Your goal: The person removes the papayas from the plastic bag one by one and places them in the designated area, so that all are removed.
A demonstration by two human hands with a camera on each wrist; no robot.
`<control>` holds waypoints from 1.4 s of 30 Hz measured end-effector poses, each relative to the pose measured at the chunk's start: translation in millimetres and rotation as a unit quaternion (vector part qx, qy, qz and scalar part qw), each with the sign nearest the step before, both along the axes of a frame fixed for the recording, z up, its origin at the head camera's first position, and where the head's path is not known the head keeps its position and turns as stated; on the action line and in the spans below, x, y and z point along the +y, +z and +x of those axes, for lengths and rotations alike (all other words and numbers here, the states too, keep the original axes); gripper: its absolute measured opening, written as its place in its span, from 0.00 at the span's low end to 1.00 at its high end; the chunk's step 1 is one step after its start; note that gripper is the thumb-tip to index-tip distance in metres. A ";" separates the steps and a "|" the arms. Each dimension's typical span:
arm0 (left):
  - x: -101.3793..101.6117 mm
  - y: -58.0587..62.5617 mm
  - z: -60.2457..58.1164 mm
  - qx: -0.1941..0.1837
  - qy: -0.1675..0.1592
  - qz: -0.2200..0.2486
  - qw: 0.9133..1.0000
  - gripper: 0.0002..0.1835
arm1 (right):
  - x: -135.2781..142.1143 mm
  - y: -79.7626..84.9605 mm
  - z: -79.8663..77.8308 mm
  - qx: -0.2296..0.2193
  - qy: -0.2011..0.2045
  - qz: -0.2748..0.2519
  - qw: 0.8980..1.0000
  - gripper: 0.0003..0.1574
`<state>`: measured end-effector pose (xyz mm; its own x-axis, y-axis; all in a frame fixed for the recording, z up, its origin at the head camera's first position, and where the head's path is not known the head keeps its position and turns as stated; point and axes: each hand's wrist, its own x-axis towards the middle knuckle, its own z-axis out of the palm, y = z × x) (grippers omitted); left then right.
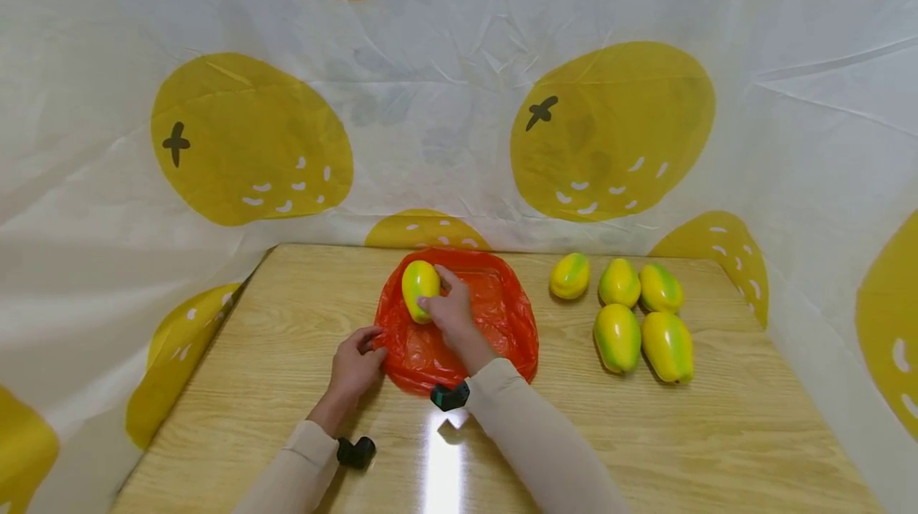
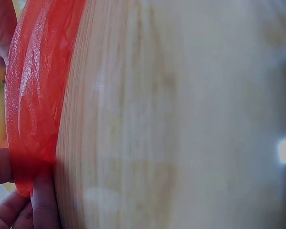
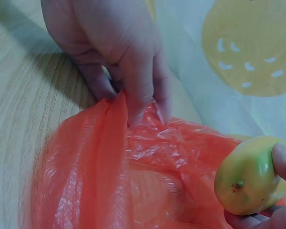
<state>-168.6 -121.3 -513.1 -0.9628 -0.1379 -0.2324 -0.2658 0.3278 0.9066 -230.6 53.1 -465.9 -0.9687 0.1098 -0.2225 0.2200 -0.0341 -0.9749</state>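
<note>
A red plastic bag [image 1: 495, 315] lies spread open on the table, its rim rolled into a ring. At its left edge my left hand [image 1: 356, 364] pinches the rim between thumb and fingers; the right wrist view shows that left hand [image 3: 119, 57] gripping the red film. My right hand [image 1: 453, 308] holds a yellow mango with green streaks [image 1: 420, 291] over the left part of the bag's opening. In the right wrist view the mango [image 3: 248, 176] shows its brown stem scar, with the thumb on its side.
Several more mangoes [image 1: 618, 339] rest on the wooden table [image 1: 301, 283] to the right of the bag, one mango [image 1: 570, 276] a little apart from the others. A white cloth [image 1: 430, 123] printed with yellow fruit hangs behind and along both sides of the table.
</note>
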 end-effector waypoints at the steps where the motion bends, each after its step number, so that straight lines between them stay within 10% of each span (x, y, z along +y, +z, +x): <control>1: -0.4 0.2 -0.5 0.001 -0.002 0.000 1.000 0.24 | 1.6 0.9 0.3 -0.001 0.000 -0.007 1.000 0.46; 42: 1.8 -2.0 2.5 0.000 0.012 0.000 1.000 0.24 | 62.3 28.1 43.7 0.019 0.002 -0.019 1.000 0.44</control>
<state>-166.2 -119.4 -515.1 -0.9590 -0.1607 -0.2333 -0.2743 0.3220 0.9061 -186.9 115.4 -437.8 -0.9771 0.0981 -0.1887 0.1824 -0.0699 -0.9807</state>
